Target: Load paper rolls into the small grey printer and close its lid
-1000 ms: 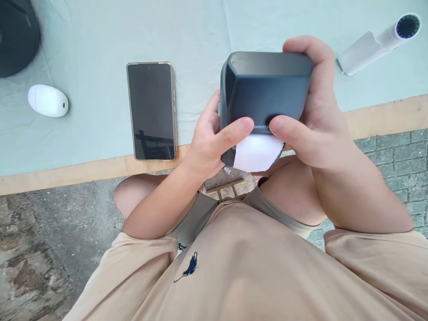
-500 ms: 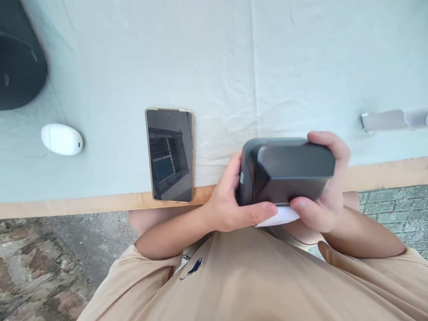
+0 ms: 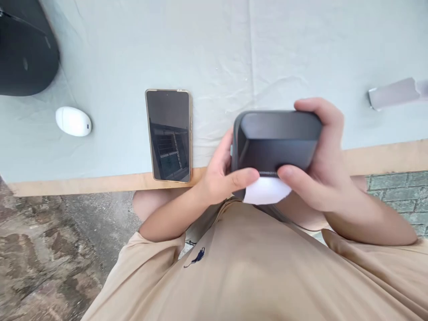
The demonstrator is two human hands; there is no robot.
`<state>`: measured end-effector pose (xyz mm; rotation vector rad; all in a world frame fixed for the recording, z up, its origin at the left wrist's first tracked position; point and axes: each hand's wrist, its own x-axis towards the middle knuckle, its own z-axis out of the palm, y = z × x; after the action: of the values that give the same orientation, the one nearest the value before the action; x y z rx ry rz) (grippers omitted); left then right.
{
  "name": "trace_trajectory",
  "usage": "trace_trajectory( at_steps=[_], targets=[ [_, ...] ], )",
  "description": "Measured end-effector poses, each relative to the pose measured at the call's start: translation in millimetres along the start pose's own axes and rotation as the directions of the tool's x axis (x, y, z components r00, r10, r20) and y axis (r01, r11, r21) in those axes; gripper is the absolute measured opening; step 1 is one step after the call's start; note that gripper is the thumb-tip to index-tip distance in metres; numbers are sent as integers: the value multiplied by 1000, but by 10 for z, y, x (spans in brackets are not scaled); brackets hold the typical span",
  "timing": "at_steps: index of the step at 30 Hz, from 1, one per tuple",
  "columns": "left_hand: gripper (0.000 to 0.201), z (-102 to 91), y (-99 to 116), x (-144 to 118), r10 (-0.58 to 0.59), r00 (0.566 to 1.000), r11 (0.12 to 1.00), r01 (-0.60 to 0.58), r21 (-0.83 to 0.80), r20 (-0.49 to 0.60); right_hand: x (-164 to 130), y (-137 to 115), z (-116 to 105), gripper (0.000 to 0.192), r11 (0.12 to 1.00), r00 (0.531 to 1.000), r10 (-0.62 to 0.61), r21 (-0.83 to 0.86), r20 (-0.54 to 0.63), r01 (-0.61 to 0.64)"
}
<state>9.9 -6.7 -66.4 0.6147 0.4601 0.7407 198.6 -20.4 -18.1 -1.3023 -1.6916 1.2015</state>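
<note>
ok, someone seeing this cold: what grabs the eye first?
The dark grey, rounded box-shaped device in the centre, gripped by the left hand and right hand over the table edge, a white paper tab sticking out of its near side. Next, the black-screened smartphone with a gold rim lying flat to its left on the pale green tablecloth, then the white oval gadget further left.

You're holding a dark grey box with white paper sticking out. Phone has a black screen and gold rim. Counter edge is tan wood under pale blue-green cloth. White oval gadget, beige shirt with navy logo.
</note>
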Motion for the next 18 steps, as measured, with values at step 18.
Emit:
trace_trajectory(
  at_steps=[18],
  targets=[
    [46, 275, 24, 133, -18, 932, 999, 5, -38, -362, 16, 79, -88, 48, 935, 943, -287, -264, -167, 237]
  ],
)
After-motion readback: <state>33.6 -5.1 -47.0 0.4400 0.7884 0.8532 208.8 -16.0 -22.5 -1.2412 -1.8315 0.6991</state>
